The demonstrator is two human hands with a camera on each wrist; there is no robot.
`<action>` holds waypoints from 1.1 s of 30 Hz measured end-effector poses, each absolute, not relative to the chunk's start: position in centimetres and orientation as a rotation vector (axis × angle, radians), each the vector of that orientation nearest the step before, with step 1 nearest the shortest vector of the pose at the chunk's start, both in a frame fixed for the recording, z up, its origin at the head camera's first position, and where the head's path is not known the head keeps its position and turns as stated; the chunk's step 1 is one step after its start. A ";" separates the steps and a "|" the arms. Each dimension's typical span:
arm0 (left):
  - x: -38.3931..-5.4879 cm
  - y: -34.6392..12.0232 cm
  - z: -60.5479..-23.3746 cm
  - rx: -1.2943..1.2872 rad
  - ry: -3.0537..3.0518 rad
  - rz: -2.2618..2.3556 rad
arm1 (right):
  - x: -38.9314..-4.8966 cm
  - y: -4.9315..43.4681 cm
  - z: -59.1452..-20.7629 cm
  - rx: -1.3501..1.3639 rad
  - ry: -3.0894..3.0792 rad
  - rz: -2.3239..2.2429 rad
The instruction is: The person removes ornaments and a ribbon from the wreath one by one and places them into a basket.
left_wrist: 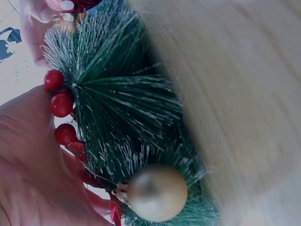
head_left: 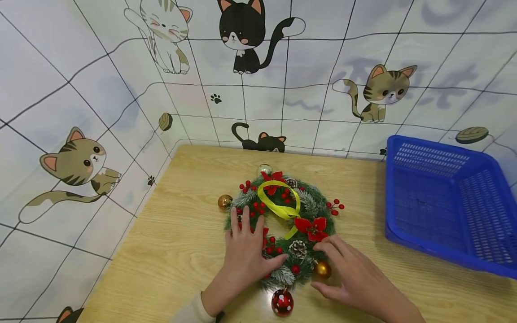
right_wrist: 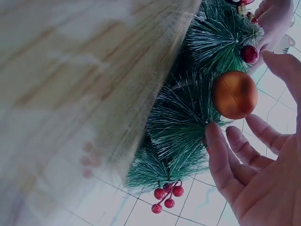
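A green Christmas wreath [head_left: 313,193] with frosted tips lies flat on the table. It bears red poinsettias [head_left: 313,229], red berries and pine cones [head_left: 298,248], and a yellow ribbon [head_left: 279,210] loops across its centre. My left hand [head_left: 246,253] rests on its left side with fingers straight and spread. At the lower right, my right hand [head_left: 355,273] has loosely bent fingers at the wreath's edge; its fingertips meet the needles beside an orange-gold ball [right_wrist: 235,94], thumb apart. A spotted red ball [head_left: 282,303] hangs off the near edge, and a pale gold ball [left_wrist: 157,192] shows below the left hand.
A blue plastic basket [head_left: 428,202] with slotted walls stands at the right of the wooden table [head_left: 169,233]. Behind and to the left rises a wall covering [head_left: 311,103] printed with cats and a grid.
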State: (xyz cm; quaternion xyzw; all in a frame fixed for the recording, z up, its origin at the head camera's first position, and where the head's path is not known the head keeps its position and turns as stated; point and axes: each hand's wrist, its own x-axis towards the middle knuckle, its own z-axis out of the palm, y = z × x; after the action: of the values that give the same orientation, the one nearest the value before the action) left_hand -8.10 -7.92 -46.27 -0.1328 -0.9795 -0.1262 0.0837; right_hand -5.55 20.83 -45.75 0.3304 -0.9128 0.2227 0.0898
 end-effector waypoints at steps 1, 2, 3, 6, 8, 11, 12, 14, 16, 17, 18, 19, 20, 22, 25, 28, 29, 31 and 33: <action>-8.1 -7.8 -46.4 -0.384 -2.920 -0.381 | -5.6 20.8 -45.8 0.982 -2.712 0.675; -8.1 -7.7 -46.5 -0.371 -2.916 -0.378 | -5.6 20.9 -45.9 0.984 -2.711 0.692; -8.1 -7.7 -46.6 -0.359 -2.910 -0.371 | -5.6 20.8 -46.0 0.988 -2.710 0.712; -8.1 -7.5 -46.6 -0.332 -2.900 -0.342 | -5.8 20.9 -46.1 1.002 -2.708 0.763; -8.2 -7.3 -46.6 -0.325 -2.893 -0.336 | -5.8 20.9 -46.1 1.013 -2.707 0.783; -8.3 -7.1 -46.4 -0.318 -2.891 -0.363 | -6.0 21.0 -46.3 1.026 -2.687 0.779; -8.3 -7.0 -46.3 -0.310 -2.902 -0.380 | -6.0 21.0 -46.3 1.033 -2.677 0.774; -8.4 -7.2 -45.9 -0.299 -2.929 -0.444 | -6.1 21.2 -46.4 1.047 -2.656 0.765; -8.5 -7.9 -45.6 -0.321 -2.974 -0.500 | -6.2 21.3 -46.3 1.065 -2.635 0.768; -8.6 -8.4 -45.3 -0.346 -2.997 -0.538 | -6.2 21.4 -46.3 1.073 -2.627 0.772; -8.7 -9.1 -45.1 -0.378 -3.022 -0.590 | -6.2 21.5 -46.3 1.078 -2.621 0.777; -8.7 -9.8 -44.9 -0.412 -3.041 -0.659 | -6.2 21.5 -46.2 1.083 -2.616 0.779; -8.8 -10.7 -44.7 -0.454 -3.055 -0.729 | -6.2 21.5 -46.1 1.088 -2.610 0.783; -8.8 -12.4 -44.3 -0.543 -3.072 -0.867 | -6.2 21.5 -46.0 1.094 -2.598 0.781; -8.9 -14.4 -44.0 -0.698 -3.071 -1.005 | -6.2 21.7 -45.9 1.107 -2.571 0.780; -8.9 -15.2 -44.0 -0.865 -3.056 -0.955 | -6.2 21.9 -45.7 1.117 -2.539 0.783; -8.9 -15.3 -44.1 -0.900 -3.050 -0.928 | -6.2 21.9 -45.6 1.121 -2.526 0.787; -8.9 -15.2 -44.2 -0.928 -3.037 -0.876 | -6.3 22.1 -45.4 1.113 -2.513 0.785; -8.9 -15.0 -44.5 -0.920 -3.021 -0.828 | -6.3 22.2 -45.2 1.102 -2.495 0.787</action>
State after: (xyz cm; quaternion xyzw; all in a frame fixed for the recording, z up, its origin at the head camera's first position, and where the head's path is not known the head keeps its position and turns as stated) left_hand -8.87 -15.01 -44.51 -0.2813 -0.9236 -0.2531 -0.0615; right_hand -6.35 22.18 -45.22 0.3837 -0.8688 0.2743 0.1510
